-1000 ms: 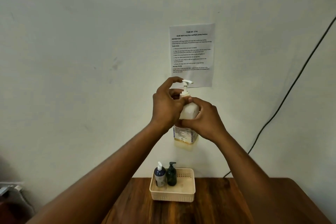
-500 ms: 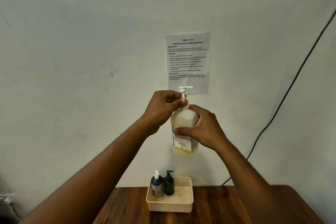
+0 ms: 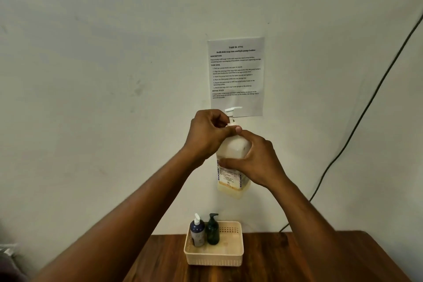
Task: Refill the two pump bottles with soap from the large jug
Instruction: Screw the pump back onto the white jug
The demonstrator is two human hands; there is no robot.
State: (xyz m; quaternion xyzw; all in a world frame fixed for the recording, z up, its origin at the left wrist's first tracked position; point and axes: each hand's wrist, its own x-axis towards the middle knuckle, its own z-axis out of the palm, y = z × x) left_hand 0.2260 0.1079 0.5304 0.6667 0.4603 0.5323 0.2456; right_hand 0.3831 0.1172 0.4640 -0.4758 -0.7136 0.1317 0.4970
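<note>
Right hand grips the large translucent labelled soap jug aloft, left hand pinching its white pump collar.

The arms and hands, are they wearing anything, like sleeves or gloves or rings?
No. Both arms are bare as far as the picture shows, with no sleeves in view. The left hand and right hand wear no gloves, and I see no rings, watch or bracelet.
</note>
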